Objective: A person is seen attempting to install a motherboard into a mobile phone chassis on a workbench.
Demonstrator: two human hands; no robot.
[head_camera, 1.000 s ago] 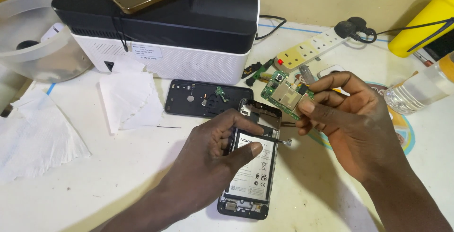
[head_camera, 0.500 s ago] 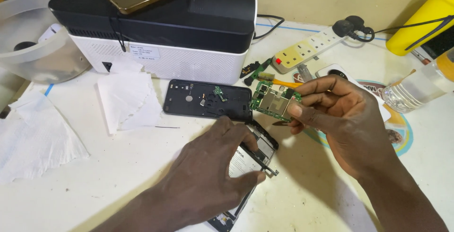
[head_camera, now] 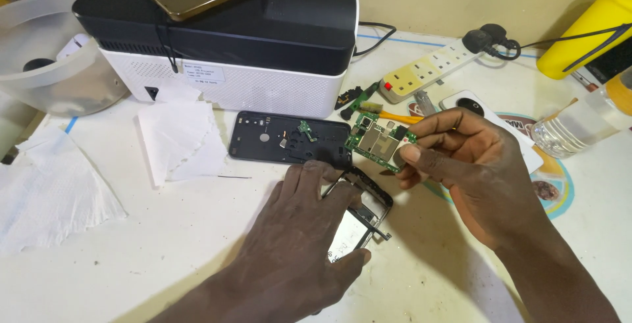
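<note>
Fingers of the right hand pinch a green circuit board, lifted clear for inspection; the left hand grips the opened phone body against the table, steadying it beside the black back cover.

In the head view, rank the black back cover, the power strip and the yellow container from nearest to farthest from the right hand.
Measured from the right hand, which holds the green circuit board:
1. Black back cover, flat on the table just beyond the board, toward the left.
2. Power strip, farther back on the table.
3. Yellow container, at the far right corner.
</note>
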